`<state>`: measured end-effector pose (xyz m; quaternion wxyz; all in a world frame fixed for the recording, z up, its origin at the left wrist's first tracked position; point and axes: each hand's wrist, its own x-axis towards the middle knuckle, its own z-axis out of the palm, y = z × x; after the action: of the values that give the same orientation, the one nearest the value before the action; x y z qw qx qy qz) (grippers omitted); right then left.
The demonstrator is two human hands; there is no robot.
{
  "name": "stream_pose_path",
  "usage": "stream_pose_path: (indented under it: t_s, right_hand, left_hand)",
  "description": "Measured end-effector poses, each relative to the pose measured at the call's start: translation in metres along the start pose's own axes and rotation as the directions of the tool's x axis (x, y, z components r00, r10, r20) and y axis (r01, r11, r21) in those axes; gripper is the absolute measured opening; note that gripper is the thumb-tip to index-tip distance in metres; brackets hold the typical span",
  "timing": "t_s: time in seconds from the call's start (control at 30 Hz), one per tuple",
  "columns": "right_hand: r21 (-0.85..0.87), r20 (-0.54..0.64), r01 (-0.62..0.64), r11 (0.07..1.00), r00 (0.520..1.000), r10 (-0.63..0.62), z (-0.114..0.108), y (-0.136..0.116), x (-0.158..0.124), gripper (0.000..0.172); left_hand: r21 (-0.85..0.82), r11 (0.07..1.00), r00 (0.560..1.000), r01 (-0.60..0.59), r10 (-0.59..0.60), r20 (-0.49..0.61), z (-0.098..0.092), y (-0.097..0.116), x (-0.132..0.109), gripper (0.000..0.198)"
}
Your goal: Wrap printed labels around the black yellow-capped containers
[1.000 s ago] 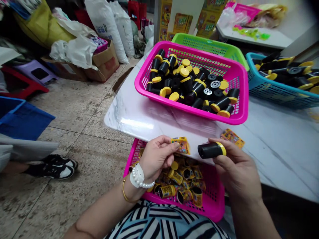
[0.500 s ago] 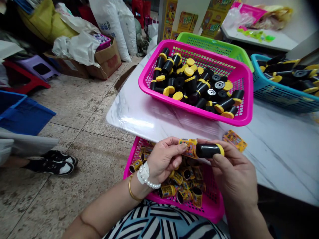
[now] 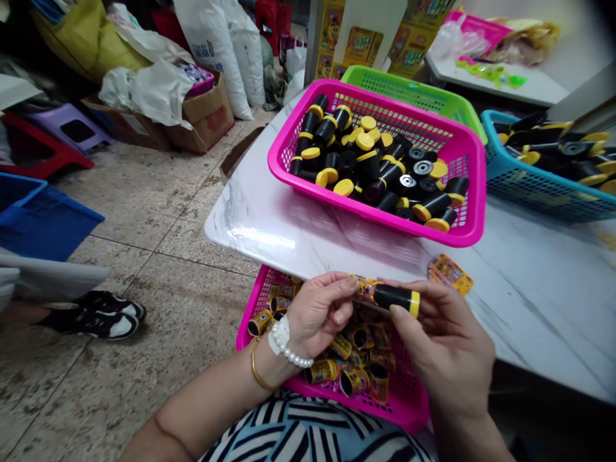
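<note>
My left hand (image 3: 320, 311) pinches a yellow printed label sleeve (image 3: 367, 290) between thumb and fingers. A small black bottle (image 3: 393, 298) with a yellow cap is gripped in my right hand (image 3: 450, 340), its cap end toward the right. The bottle's left end is inside or right against the sleeve's mouth; part of the sleeve is behind my left fingers. Under both hands, a pink basket (image 3: 404, 414) on my lap holds many loose sleeves (image 3: 355, 380), partly hidden by my wrists.
On the marbled table (image 3: 539, 282) stands a larger pink basket (image 3: 474, 221) of black bottles with yellow caps. Behind it is a green basket (image 3: 423, 90), and a blue basket (image 3: 543, 189) of bottles sits right. A printed card (image 3: 451, 274) lies nearby. Another person's shoe (image 3: 115, 314) shows left.
My right hand has moved the black bottle left, toward my left hand, so less of the sleeve shows between them. The bottle has tilted slightly, its cap end lower.
</note>
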<state>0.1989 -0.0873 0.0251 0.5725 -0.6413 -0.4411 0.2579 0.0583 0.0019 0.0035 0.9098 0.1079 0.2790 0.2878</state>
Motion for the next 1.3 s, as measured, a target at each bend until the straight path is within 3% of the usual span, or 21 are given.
stream_pose_path:
  t_s: [0.13,0.33,0.53,0.63,0.77,0.83,0.93,1.0,1.07,1.17,1.3]
  right_hand:
    - [-0.01,0.05,0.09,0.996,0.995,-0.089,-0.005,0.003,-0.001,0.032]
    - [0.092,0.182,0.062,0.994,0.98,-0.078,-0.013,0.007,0.002,0.027]
    - [0.044,0.197,0.088,0.995,0.976,-0.095,-0.01,0.004,0.004,0.028]
    - [0.029,0.188,0.132,0.991,0.973,-0.136,-0.009,0.003,0.009,0.026]
    - [-0.046,0.061,0.33,0.943,0.943,-0.327,-0.015,-0.007,0.041,0.034]
    - [-0.066,0.007,0.452,0.89,0.892,-0.452,-0.022,-0.018,0.067,0.039]
    - [-0.055,-0.014,0.627,0.777,0.777,-0.629,-0.034,-0.038,0.112,0.041]
    - [-0.062,-0.004,0.705,0.707,0.708,-0.706,-0.041,-0.05,0.14,0.038]
    - [-0.091,0.01,0.741,0.666,0.669,-0.743,-0.048,-0.055,0.164,0.034]
    - [-0.149,0.016,0.737,0.659,0.668,-0.744,-0.059,-0.052,0.184,0.033]
    - [-0.19,0.038,0.702,0.686,0.703,-0.71,-0.071,-0.039,0.181,0.041]
  left_hand:
    - [-0.004,0.999,0.998,0.054,-0.054,0.027,-0.003,0.003,0.0,0.026]
    - [0.073,0.991,0.992,0.109,-0.114,0.061,-0.008,0.005,-0.002,0.022]
    - [0.039,0.993,0.993,0.114,-0.115,0.032,-0.005,0.004,-0.008,0.025]
    - [0.084,0.995,0.998,0.059,-0.061,0.027,0.002,0.009,-0.011,0.031]
    - [0.312,0.941,0.991,-0.133,0.126,0.042,0.032,0.034,-0.011,0.038]
    - [0.435,0.869,0.972,-0.236,0.216,0.097,0.058,0.053,-0.008,0.041]
    - [0.541,0.723,0.903,-0.43,0.334,0.271,0.103,0.082,0.004,0.05]
    - [0.576,0.644,0.859,-0.503,0.299,0.416,0.129,0.096,0.019,0.057]
    - [0.599,0.621,0.839,-0.505,0.19,0.511,0.148,0.106,0.038,0.058]
    - [0.575,0.655,0.827,-0.491,0.142,0.544,0.159,0.108,0.07,0.052]
    - [0.566,0.662,0.837,-0.491,0.176,0.519,0.146,0.094,0.094,0.048]
